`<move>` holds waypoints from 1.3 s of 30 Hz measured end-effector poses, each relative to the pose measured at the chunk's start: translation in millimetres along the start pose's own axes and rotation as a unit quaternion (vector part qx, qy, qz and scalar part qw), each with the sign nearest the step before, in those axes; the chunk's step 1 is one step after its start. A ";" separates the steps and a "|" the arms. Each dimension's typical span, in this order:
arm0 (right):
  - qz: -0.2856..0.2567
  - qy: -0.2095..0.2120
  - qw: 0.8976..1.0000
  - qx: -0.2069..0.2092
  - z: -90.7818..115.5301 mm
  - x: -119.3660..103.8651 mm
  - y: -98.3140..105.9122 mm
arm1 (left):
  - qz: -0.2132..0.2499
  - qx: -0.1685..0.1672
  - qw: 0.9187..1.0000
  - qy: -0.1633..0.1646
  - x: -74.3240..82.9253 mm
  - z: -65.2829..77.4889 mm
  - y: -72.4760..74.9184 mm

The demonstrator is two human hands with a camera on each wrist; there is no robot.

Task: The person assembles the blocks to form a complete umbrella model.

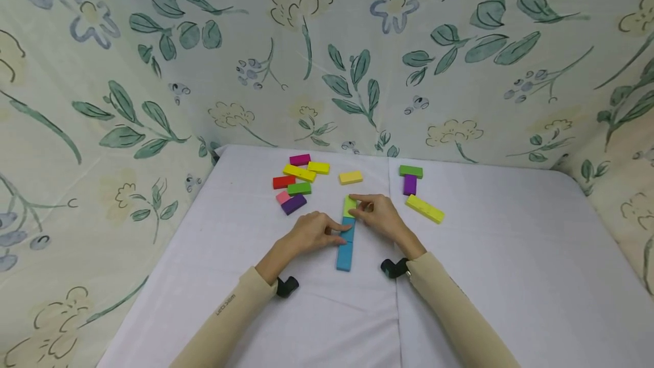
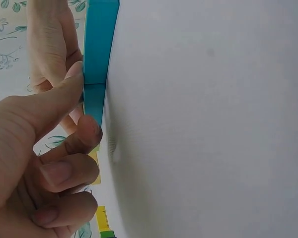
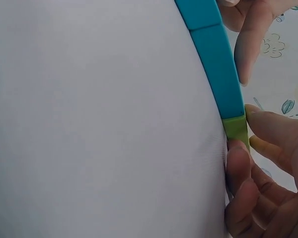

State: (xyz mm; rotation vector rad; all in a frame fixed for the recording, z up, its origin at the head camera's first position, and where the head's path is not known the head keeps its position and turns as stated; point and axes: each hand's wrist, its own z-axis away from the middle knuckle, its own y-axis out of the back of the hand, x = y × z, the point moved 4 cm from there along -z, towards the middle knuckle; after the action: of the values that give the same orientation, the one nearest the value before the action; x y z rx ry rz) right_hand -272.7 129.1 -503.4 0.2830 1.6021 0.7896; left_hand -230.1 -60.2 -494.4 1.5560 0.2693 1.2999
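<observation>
The white-covered worktop is backed by floral-printed fabric. Right of the middle, a purple block is placed just beside a green block, and a long yellow block is laid nearby at an angle.

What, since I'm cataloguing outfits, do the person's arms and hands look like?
The left sleeve and right sleeve are beige, wrist-length; the left bears small dark lettering. A black left device and similar right device show by the cuffs. The left hand and right hand wear no visible gloves or rings.
</observation>
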 end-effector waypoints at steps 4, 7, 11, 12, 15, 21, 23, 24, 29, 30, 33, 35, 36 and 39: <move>0.004 0.001 1.000 -0.002 -0.1 -0.6 0.6 | -0.004 -0.002 1.000 0.004 0.3 1.0 -0.1; 0.006 0.003 1.000 -0.001 -0.1 -0.9 0.4 | -0.011 -0.010 1.000 0.011 0.6 2.2 -0.5; 0.004 0.001 1.000 0.000 -0.1 -1.0 -0.2 | -0.019 -0.015 1.000 0.019 1.2 3.0 -0.9; 0.004 0.001 1.000 0.000 -0.2 -1.1 -0.5 | -0.021 -0.015 0.999 0.020 1.3 3.0 -0.9; 0.006 -0.002 1.000 0.000 0.2 -0.7 -0.7 | -0.026 -0.012 0.999 0.021 2.1 3.0 -1.1; 0.005 -0.004 1.000 0.006 -1.0 2.1 -0.1 | -0.031 -0.001 0.999 0.015 3.4 1.1 -1.0; 0.001 -0.003 1.000 0.006 -1.6 2.6 -0.1 | -0.031 0.001 0.999 0.014 3.2 0.2 -1.1; -0.001 -0.004 1.000 0.006 -1.9 2.9 -0.3 | -0.032 0.001 0.999 0.013 3.1 -0.2 -1.1; -0.003 -0.004 1.000 0.003 -2.7 2.3 -0.4 | -0.030 -0.004 0.999 0.010 2.8 -1.1 -0.5; -0.003 -0.003 1.000 0.002 -2.6 2.2 -0.2 | -0.028 -0.004 1.000 0.009 3.0 -1.3 -0.3; -0.006 -0.004 1.000 0.002 -2.3 2.2 0.4 | -0.026 -0.005 1.000 0.009 3.3 -1.7 -0.4; -0.006 -0.004 1.000 0.003 -2.1 2.3 0.7 | -0.027 -0.005 1.000 0.008 3.4 -1.8 -0.5; -0.006 -0.004 1.000 0.003 -2.1 2.7 0.7 | -0.027 -0.005 1.000 0.008 3.5 -1.8 -0.6; -0.005 -0.004 1.000 0.003 -2.2 2.9 -0.2 | -0.028 -0.004 1.000 0.006 3.6 -1.0 -0.3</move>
State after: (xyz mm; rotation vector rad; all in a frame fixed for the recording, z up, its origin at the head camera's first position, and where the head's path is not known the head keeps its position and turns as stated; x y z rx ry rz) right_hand -275.3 129.9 -505.8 0.2811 1.5965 0.7755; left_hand -229.4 -56.9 -492.7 1.5232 0.3120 1.2660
